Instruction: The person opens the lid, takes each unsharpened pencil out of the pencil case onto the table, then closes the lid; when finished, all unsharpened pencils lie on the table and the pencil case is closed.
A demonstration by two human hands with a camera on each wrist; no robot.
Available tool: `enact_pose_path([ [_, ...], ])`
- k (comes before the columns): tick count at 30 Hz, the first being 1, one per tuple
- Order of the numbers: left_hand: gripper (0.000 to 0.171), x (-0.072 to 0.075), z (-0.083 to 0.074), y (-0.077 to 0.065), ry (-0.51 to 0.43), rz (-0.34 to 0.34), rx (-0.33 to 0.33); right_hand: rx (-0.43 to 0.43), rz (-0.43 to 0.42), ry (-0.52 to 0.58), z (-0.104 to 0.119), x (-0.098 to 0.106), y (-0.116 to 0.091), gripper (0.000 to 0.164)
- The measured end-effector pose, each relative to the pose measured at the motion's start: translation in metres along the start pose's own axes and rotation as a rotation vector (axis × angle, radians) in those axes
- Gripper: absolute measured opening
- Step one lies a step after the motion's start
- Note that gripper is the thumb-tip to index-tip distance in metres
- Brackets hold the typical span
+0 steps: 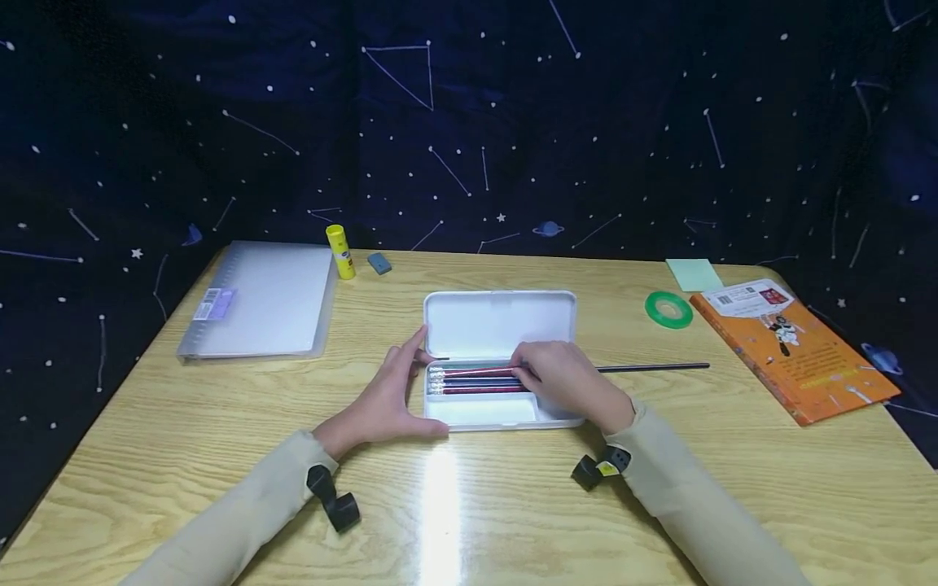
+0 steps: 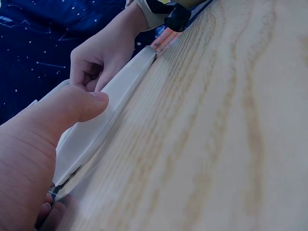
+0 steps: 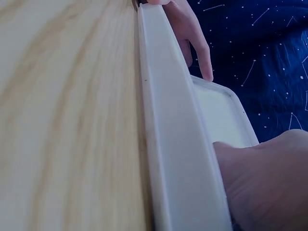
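A white pencil case (image 1: 484,413) lies open in the middle of the table, its lid (image 1: 498,321) folded back. Red and dark pencils (image 1: 479,391) lie side by side in it, pale ends leftward. My left hand (image 1: 388,399) grips the case's left end, thumb on the front edge and fingers toward the hinge; in the left wrist view the thumb (image 2: 82,106) presses the front wall. My right hand (image 1: 564,378) reaches into the case and pinches a red pencil (image 1: 476,372); the fingertips are partly hidden. A thin dark rod (image 1: 659,367) extends right from behind this hand.
A spiral notebook (image 1: 264,301) lies at the left, with a yellow glue stick (image 1: 340,252) and a blue eraser (image 1: 379,263) beside it. At the right are green tape (image 1: 668,310), pale green sticky notes (image 1: 693,274) and an orange book (image 1: 806,358).
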State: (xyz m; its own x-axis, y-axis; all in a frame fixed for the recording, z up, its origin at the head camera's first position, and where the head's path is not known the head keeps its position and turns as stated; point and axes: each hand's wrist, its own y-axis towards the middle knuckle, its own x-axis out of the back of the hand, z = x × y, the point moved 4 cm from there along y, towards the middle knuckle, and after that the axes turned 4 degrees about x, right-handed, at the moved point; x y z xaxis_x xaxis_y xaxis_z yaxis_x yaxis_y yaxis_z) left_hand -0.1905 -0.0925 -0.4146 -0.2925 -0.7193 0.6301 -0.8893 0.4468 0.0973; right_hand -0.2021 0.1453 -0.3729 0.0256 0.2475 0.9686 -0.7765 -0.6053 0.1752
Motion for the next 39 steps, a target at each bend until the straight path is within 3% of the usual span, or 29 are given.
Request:
enact_pose_path([
  [9,0.136,-0.001,0.000,0.000,-0.004,0.002,0.003,-0.126,-0.066,0.052,-0.023,0.009,-0.028,0.011],
  [17,0.136,-0.002,0.002,-0.001,-0.005,-0.004,0.001,-0.151,-0.135,0.043,-0.060,0.016,-0.074,0.004],
  [25,0.135,-0.002,0.000,0.000,0.005,-0.001,-0.004,-0.200,-0.223,-0.018,-0.097,0.030,-0.124,0.009],
  [29,0.135,-0.002,-0.001,0.000,0.003,0.004,0.001,-0.246,-0.228,-0.039,-0.112,0.037,-0.143,0.008],
  [34,0.135,-0.002,-0.001,0.000,-0.004,0.006,0.001,-0.271,-0.194,-0.032,-0.122,0.040,-0.155,0.007],
  [39,0.135,-0.002,-0.001,0.000,-0.006,-0.002,-0.007,-0.224,-0.183,-0.012,-0.123,0.036,-0.153,0.010],
])
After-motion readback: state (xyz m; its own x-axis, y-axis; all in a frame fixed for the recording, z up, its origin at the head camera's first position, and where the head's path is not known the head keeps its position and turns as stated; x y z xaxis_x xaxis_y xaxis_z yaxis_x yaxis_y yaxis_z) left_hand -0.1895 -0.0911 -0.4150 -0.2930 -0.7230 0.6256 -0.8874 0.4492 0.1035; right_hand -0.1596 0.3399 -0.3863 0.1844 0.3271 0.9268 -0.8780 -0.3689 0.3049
